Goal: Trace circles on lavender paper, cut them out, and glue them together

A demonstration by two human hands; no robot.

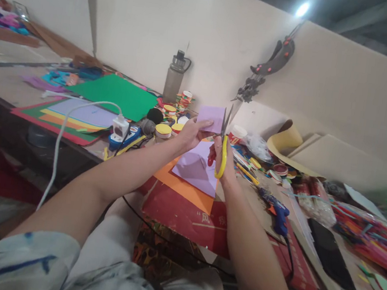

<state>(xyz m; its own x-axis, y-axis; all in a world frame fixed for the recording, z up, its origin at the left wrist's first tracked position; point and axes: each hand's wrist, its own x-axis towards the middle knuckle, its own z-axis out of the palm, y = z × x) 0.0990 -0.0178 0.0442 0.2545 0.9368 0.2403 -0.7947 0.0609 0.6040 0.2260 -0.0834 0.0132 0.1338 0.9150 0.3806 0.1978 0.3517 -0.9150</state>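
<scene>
My left hand (193,133) pinches a small purple piece of paper (210,116), its thumb lying over the front. In my right hand (225,161) is a pair of scissors (223,156) with yellow and red handles, pointing upward. The blades are slightly parted at the right edge of the piece; I cannot tell whether paper lies between them. Below both hands a larger purple sheet (193,171) rests over an orange sheet (180,189), on a red board (177,212) with printed characters.
A glue gun (277,214) and a black phone (331,253) lie to the right. On the left are a power strip (126,138) with a white cable, stacked coloured sheets (75,114) and a green sheet (117,93). A bottle (174,80) stands by the wall.
</scene>
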